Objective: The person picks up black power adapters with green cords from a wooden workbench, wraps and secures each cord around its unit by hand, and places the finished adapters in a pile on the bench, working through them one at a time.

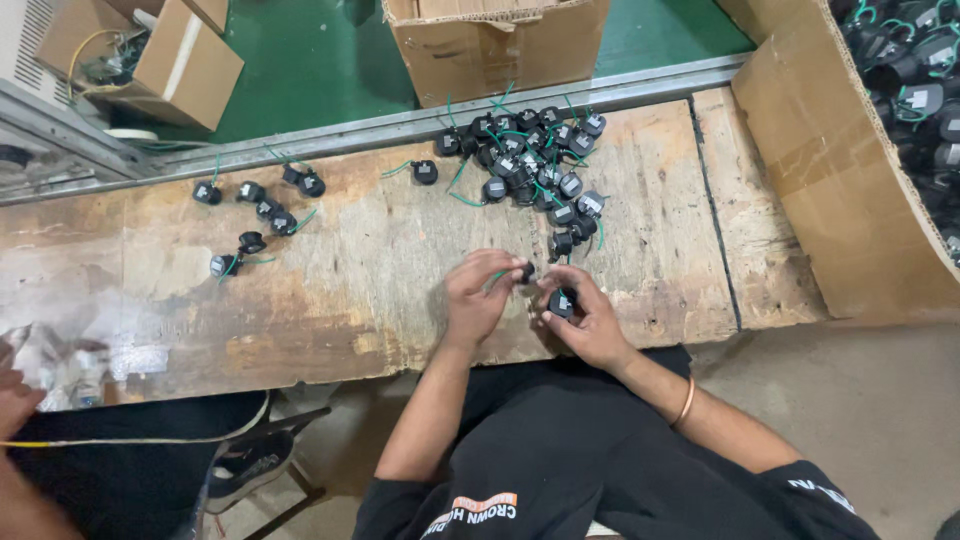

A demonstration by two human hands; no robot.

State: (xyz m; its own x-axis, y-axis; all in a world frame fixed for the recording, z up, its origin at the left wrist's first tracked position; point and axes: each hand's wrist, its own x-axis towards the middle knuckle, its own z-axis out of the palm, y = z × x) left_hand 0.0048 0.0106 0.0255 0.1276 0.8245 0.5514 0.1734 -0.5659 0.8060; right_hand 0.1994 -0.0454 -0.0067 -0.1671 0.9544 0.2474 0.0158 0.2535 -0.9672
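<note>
At the near edge of the worn wooden bench [380, 270], both hands work close together. The left hand [478, 298] has its fingers [505, 283] pinched on a small black part with a green wire [522, 272]. The right hand [588, 318] has its fingers closed around a second small black round component [562, 303], held just beside the first. Farther back, toward the far edge, lies a heap of like black components with green leads [530, 165]. A smaller scatter of them [262, 210] sits toward the far left. A large cardboard box [850, 170] of the same parts stands at the right end.
</note>
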